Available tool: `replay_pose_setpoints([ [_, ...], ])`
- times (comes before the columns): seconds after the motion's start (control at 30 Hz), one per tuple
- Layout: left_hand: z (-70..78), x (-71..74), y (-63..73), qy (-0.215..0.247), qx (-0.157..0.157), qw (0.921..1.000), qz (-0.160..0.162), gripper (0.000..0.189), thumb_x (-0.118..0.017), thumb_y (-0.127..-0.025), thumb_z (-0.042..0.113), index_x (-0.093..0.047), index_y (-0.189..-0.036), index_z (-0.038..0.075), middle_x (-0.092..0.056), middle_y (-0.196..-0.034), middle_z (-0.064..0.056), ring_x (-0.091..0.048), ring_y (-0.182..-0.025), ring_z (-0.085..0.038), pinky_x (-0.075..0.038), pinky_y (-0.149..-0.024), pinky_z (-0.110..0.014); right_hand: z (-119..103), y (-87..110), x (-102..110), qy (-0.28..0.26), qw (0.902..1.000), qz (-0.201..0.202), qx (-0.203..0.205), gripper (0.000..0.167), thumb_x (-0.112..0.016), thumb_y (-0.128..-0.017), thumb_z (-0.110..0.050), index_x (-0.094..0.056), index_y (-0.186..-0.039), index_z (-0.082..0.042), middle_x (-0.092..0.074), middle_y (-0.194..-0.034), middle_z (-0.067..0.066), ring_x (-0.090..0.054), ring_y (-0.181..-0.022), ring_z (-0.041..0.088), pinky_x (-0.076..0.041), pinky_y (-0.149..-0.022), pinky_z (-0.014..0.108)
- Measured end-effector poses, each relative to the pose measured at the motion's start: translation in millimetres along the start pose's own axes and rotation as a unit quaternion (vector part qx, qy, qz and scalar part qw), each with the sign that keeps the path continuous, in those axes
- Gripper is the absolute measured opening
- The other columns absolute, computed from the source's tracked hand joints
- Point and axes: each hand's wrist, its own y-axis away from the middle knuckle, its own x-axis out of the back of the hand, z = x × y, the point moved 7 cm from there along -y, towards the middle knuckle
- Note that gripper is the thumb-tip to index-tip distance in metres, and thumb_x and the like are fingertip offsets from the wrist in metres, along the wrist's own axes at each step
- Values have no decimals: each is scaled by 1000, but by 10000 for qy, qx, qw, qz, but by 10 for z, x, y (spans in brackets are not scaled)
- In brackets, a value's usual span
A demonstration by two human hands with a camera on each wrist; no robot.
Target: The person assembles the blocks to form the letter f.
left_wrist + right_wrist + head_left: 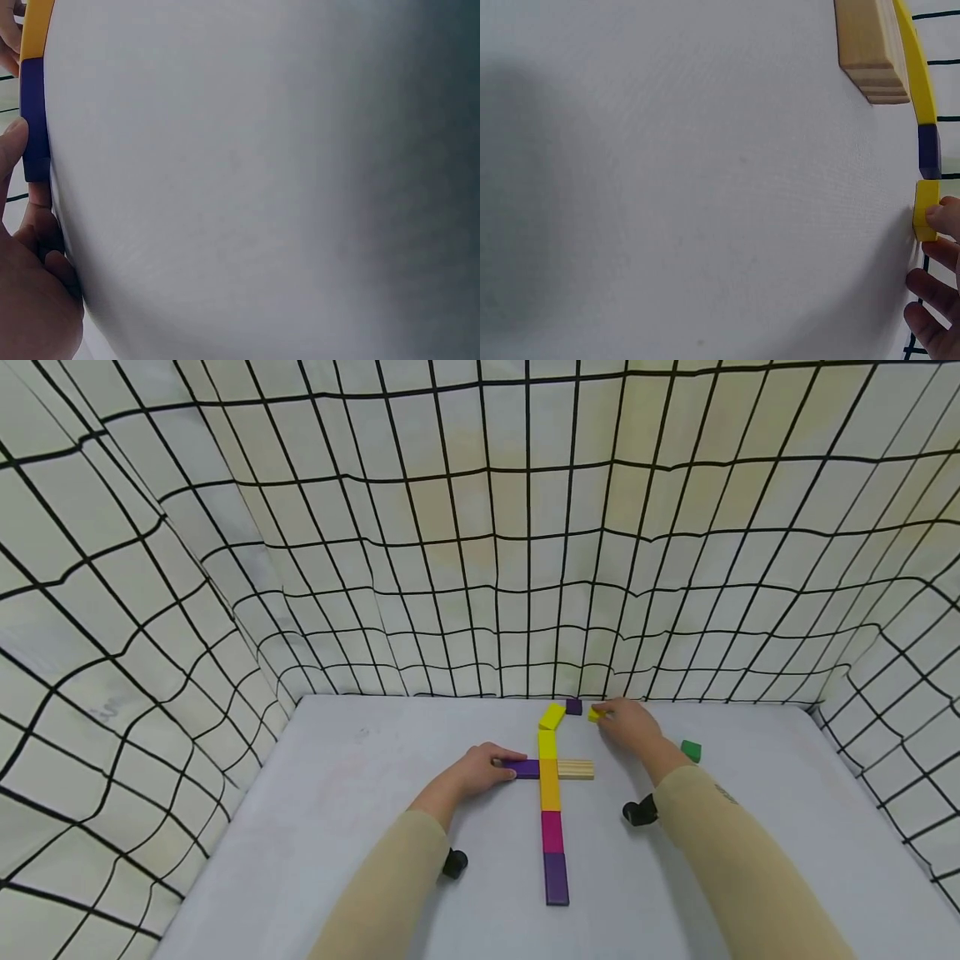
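Note:
My left hand (480, 770) grips a flat purple block (528, 769) by its outer end, thumb on the near side and fingers at the far side. That block's other end meets an orange block (550, 785). Between thumb and fingertips, my right hand (628, 725) pinches a small yellow block (925, 202) at the far edge of the table. Just left of it sits a small dark purple block (573, 707), followed by a slanted yellow block (552, 717) and a straight yellow one (547, 744). A natural wood block (576, 769) juts right from the orange block.
Below the orange block, a magenta block (552, 832) and a purple block (556, 878) continue the column toward me. A green block (691, 751) lies beside my right forearm. Black netting (491, 585) over white walls borders the white table (330, 827).

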Motion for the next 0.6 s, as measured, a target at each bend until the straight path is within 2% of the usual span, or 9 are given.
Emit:
replay_pose_setpoints([
  [0.43,-7,-8,8,-28,40,10000,-32,32,-64,-98,27,-68,-129,35,-54,-136,-7,-44,-127,-30,-34,-109,-52,-28,-41,-10,-183,9996,195,-26,37,-56,-101,-22,-61,-137,-13,-52,-141,20,-44,-132,41,-33,-110,57],
  [0.6,-18,-13,10,73,30,10000,-38,32,-63,-98,28,-68,-128,35,-53,-137,-6,-43,-130,-30,-32,-110,-53,-41,-73,-29,-133,9997,172,-132,37,-57,-101,-22,-61,-137,-15,-54,-139,20,-48,-129,40,-38,-107,55],
])
